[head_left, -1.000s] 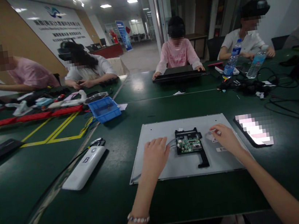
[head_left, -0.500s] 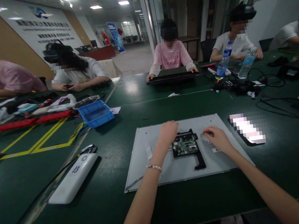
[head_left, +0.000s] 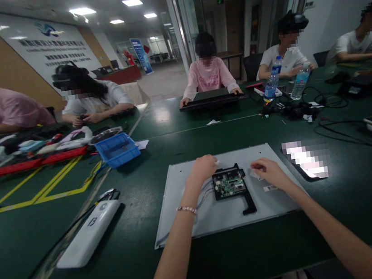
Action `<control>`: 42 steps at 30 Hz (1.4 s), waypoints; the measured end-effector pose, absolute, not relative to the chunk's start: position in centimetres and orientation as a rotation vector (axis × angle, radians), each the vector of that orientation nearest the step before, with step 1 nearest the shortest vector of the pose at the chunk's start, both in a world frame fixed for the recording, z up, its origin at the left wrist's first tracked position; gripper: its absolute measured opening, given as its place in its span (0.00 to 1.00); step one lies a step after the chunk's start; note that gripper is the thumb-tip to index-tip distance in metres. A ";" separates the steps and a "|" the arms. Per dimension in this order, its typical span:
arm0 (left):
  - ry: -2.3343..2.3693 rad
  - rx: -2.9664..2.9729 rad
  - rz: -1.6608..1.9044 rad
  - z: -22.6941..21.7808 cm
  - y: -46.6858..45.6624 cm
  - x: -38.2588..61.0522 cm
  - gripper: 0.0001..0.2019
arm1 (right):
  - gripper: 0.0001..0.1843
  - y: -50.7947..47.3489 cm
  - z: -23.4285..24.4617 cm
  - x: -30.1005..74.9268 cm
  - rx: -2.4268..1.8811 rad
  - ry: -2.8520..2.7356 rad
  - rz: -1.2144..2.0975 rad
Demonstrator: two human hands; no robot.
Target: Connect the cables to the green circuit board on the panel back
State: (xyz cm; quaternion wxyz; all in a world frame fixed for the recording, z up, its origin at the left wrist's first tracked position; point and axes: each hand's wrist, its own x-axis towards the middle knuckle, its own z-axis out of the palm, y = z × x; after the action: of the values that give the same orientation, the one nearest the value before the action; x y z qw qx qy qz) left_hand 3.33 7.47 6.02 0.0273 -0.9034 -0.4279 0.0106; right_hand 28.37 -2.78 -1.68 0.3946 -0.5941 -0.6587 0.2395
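Note:
A silver-white flat panel (head_left: 176, 195) lies on the table in front of me, with a black bracket (head_left: 249, 202) on it. Inside the bracket sits a green circuit board (head_left: 230, 187), and thin grey wires (head_left: 207, 193) run out from its left side. Above the bracket's upper left corner is my left hand (head_left: 204, 169), fingers curled together, a small pale bit at the tips. My right hand (head_left: 268, 172) is closed in a pinch right of the bracket, beside a small whitish translucent piece (head_left: 255, 175); what it grips is unclear. A white label (head_left: 270, 188) lies below it.
A lit phone (head_left: 303, 160) lies right of the panel, a white power bank (head_left: 90, 232) with a cable at left. Farther off are a blue tray (head_left: 118, 150), two bottles (head_left: 272, 80) and tangled black cables (head_left: 291, 108). Several people sit around the green table (head_left: 189, 271).
My left hand has shifted slightly left, away from the bracket's top edge, uncovering the grey wires. My right hand stays in nearly the same place. The view has moved a little.

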 end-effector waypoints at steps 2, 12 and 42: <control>-1.340 -2.794 0.020 6.3 7.5 3.1 0.12 | 0.15 -2.9 -1.5 28.6 -1.487 -1.698 0.659; -1.476 -2.761 -0.156 6.1 2.6 2.9 0.19 | 0.06 -3.7 -1.1 28.1 -1.510 -1.799 0.583; -1.345 -3.290 -0.536 1.3 1.1 -1.5 0.46 | 0.15 4.0 3.7 21.8 -1.558 -2.339 0.161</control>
State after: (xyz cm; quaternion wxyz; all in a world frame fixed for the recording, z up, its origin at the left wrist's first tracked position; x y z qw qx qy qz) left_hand -1.46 1.12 1.30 -0.2244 -0.8920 -0.3646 -0.1452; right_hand 21.77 3.99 3.66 0.1626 -0.5460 -0.8199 0.0564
